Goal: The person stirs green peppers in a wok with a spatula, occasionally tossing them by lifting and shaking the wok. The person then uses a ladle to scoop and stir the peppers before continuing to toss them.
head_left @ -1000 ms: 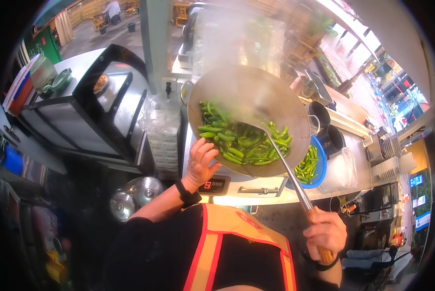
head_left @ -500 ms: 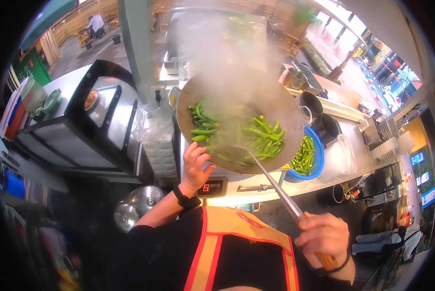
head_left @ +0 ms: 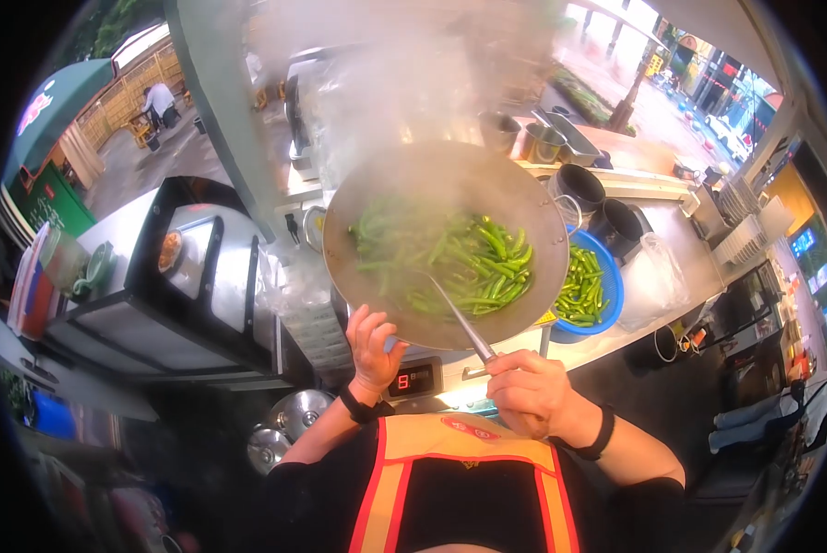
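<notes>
A large wok (head_left: 367, 323) with two loop handles stands on the cooker, with steam rising from it. Long green peppers (head_left: 496, 267) fill its bottom. My right hand (head_left: 529, 392) grips a long-handled cooking utensil (head_left: 460, 318) by its handle; the shaft slants over the near rim, and its head is hidden among the peppers and steam. Just at the near left rim is my left hand (head_left: 373, 350), fingers stretched up and thumb apart, holding nothing. Below it, the cooker's control panel (head_left: 415, 380) shows a red digit.
A blue basket (head_left: 609, 309) of green peppers sits right of the wok, beside dark pots (head_left: 579, 187) and a clear plastic bag (head_left: 655, 276). On the left is a black-framed steel counter unit (head_left: 192, 276). Metal lids (head_left: 301, 413) lie low at left. A person (head_left: 160, 101) bends outside.
My right hand has moved up and left toward the wok, bringing the utensil's head further left among the peppers. My left hand stays by the near rim. The view has shifted slightly.
</notes>
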Demonstrator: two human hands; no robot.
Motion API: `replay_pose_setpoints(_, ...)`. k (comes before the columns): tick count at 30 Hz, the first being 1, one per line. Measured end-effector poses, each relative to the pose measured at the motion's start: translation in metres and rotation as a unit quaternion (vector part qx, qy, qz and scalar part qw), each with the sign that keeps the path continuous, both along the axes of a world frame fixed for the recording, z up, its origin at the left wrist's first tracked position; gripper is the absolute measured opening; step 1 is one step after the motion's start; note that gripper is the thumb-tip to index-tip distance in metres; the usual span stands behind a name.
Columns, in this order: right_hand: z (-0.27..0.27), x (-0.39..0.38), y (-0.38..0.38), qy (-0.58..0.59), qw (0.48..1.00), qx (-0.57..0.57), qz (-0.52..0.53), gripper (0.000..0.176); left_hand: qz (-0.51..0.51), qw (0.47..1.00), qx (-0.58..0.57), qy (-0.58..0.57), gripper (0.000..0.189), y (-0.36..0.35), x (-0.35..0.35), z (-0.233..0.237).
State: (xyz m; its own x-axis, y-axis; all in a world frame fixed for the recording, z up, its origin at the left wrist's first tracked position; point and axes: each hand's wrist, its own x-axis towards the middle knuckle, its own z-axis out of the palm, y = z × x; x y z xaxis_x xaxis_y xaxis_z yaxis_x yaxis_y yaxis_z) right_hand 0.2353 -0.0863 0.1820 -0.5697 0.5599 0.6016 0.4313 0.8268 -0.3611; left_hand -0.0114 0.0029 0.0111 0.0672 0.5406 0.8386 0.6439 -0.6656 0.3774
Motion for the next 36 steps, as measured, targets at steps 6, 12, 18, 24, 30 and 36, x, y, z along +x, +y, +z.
replay_pose_setpoints(6,-0.036,-0.005,0.024,-0.071,0.995,0.058,0.027,0.016,-0.004,1.0,0.004,-0.001,0.03,0.0,0.0,-0.001)
replay_pose_setpoints(12,-0.052,-0.009,0.049,-0.095,0.99,0.106,0.011,0.023,-0.001,1.0,0.003,0.006,0.03,0.001,0.001,-0.001)
replay_pose_setpoints(18,0.007,-0.014,0.01,-0.041,0.994,0.094,-0.027,0.016,0.006,1.0,0.0,0.002,0.03,0.0,0.001,-0.003)
replay_pose_setpoints(24,0.082,0.008,-0.028,-0.003,0.983,0.155,-0.101,0.018,0.001,1.0,0.003,-0.001,0.03,0.001,0.001,-0.001)
replay_pose_setpoints(30,0.102,0.036,0.008,0.03,0.97,0.129,-0.202,0.021,-0.005,1.0,-0.006,-0.005,0.032,-0.001,0.001,0.001)
replay_pose_setpoints(36,0.112,0.054,0.034,0.067,0.94,0.034,-0.333,0.013,-0.007,1.0,-0.004,-0.014,0.033,0.0,0.0,-0.001)
